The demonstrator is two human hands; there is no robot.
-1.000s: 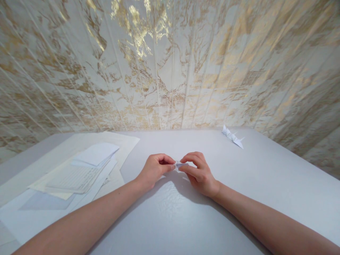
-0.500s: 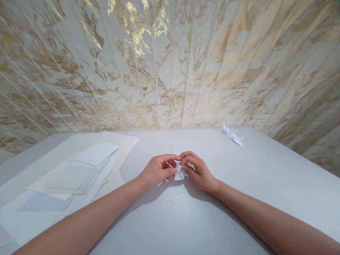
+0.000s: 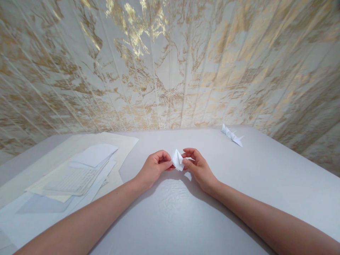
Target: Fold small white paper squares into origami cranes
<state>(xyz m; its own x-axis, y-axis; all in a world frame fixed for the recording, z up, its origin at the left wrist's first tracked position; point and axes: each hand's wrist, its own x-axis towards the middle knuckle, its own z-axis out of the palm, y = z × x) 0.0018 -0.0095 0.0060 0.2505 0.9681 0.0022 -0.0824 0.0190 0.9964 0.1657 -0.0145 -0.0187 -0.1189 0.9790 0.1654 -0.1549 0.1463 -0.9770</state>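
Between my hands, a small folded white paper piece (image 3: 177,160) stands with its pointed tip upward, just above the table. My left hand (image 3: 155,166) pinches its left side between thumb and fingers. On the other side, my right hand (image 3: 198,167) grips the right edge with the thumb in front and the fingers curled behind. A further white paper bit (image 3: 188,175) shows below my right hand; whether it joins the folded piece I cannot tell.
Several folded white paper figures (image 3: 231,135) lie in a row at the back right. Loose paper sheets (image 3: 92,156) and a lined, printed-looking sheet (image 3: 71,180) are piled on the left of the pale table (image 3: 170,223). A gold-patterned curtain (image 3: 170,71) hangs behind.
The folded paper has been turned and raised, so its pointed tip now shows upward. My hands have moved slightly apart, the fingertips no longer meeting over it.
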